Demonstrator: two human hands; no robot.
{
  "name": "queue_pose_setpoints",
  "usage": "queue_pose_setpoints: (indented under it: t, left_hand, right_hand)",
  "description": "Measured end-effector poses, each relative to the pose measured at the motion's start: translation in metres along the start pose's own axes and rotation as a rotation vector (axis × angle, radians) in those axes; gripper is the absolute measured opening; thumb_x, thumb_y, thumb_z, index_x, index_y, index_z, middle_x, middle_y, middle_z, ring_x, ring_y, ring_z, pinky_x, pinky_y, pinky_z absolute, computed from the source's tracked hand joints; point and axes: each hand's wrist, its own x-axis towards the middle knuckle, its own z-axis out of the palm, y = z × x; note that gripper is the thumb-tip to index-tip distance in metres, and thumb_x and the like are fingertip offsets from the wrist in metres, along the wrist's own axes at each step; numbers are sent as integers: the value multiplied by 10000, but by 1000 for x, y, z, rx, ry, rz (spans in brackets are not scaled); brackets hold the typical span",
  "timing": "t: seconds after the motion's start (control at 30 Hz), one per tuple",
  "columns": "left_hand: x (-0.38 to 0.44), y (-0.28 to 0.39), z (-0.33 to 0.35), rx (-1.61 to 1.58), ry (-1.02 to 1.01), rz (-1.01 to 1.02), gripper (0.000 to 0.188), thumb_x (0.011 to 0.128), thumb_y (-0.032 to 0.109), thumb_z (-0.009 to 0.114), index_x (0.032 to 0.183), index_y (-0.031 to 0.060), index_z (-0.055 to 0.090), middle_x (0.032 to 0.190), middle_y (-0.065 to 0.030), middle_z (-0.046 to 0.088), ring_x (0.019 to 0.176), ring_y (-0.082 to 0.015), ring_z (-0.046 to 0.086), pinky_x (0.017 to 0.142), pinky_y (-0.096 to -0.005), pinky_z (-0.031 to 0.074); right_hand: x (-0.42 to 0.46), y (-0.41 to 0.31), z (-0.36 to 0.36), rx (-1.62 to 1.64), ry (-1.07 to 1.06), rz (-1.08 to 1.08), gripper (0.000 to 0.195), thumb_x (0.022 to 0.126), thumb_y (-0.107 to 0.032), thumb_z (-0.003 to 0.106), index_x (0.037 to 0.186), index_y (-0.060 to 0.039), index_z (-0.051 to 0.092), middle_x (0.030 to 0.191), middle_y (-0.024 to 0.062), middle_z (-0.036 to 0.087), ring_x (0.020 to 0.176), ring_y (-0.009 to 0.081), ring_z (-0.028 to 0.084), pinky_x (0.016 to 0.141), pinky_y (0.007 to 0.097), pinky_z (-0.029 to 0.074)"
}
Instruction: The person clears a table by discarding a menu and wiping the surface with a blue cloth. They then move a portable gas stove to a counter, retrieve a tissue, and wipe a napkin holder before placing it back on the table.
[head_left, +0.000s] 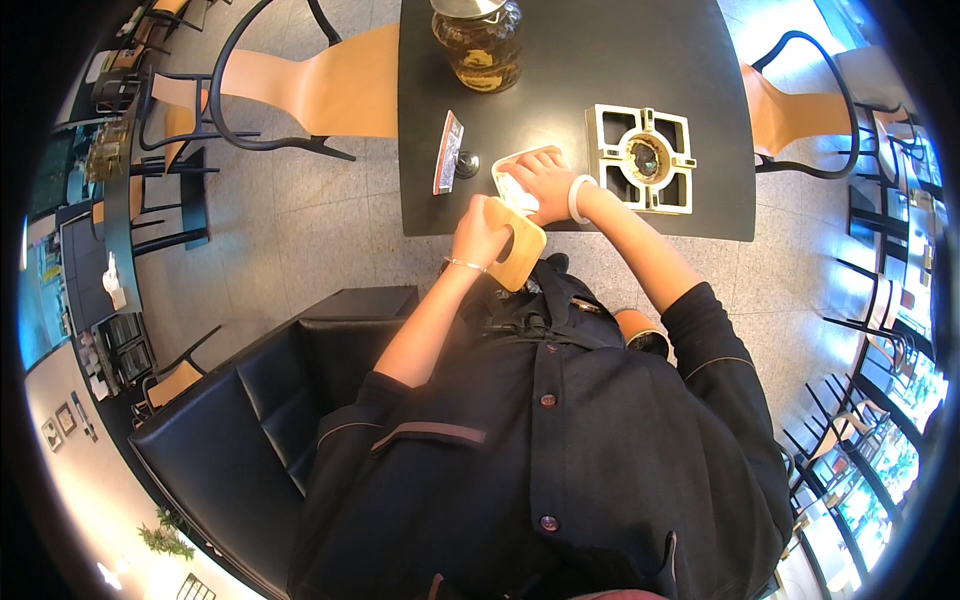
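My left hand (480, 231) grips a light wooden lid (523, 259) with an oval opening, like that of a tissue box. It tilts just off the near edge of the black table (559, 97). My right hand (541, 184) reaches into a pale-rimmed, rounded box (513, 155) on the table, its fingers bent over white tissue paper (516, 196). The hand hides most of the box's inside. Left of the box stand a small printed card (448, 154) and a round dark base (467, 165).
A square cream ashtray holder (640, 159) with a soiled round bowl sits to the right. Farther back stands a large glass jar (484, 52) of dark liquid. Wooden chairs (349, 82) flank the table, and a black padded bench (247, 405) is at left.
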Motion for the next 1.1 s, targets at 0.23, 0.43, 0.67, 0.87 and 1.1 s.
queue_pose_setpoints:
  t: [0.23,0.43,0.67,0.87,1.1]
  left_hand:
    - [2,-8,3,-41,52,-34,417,670,66,656,1021,27,435,902,-189,600,874,-365,606,746,-391,477]
    - [-5,3,-2,1,107,60,409,633,21,645,1005,32,473,931,-152,589,898,-329,596,774,-354,475]
    - [-17,27,-10,-5,2,199,466,587,-13,618,1039,48,524,1003,-112,577,955,-287,575,824,-341,463]
    - [-11,41,-9,19,-27,206,432,590,24,634,1013,24,547,1061,-127,567,1000,-307,556,865,-355,448]
    - [-19,32,0,23,15,240,503,595,38,645,1087,-5,553,1113,-153,536,1068,-305,520,943,-342,413]
  right_hand:
    - [4,4,-4,162,-213,32,831,593,-416,729,1303,-143,395,1225,110,496,1184,319,427,992,449,302]
    - [-5,0,-18,116,29,-22,852,595,-383,753,1316,-131,376,1291,114,464,1215,319,403,991,453,315]
    - [-67,-27,-27,76,300,228,414,707,-235,699,1095,-146,586,1119,58,546,1034,275,495,884,385,401]
    - [-56,-34,-5,-45,396,177,188,733,-210,674,897,-142,613,956,-6,579,875,200,545,753,334,443]
    - [-47,-38,8,27,544,187,110,723,-140,633,816,-123,576,813,19,539,714,214,565,614,332,471]
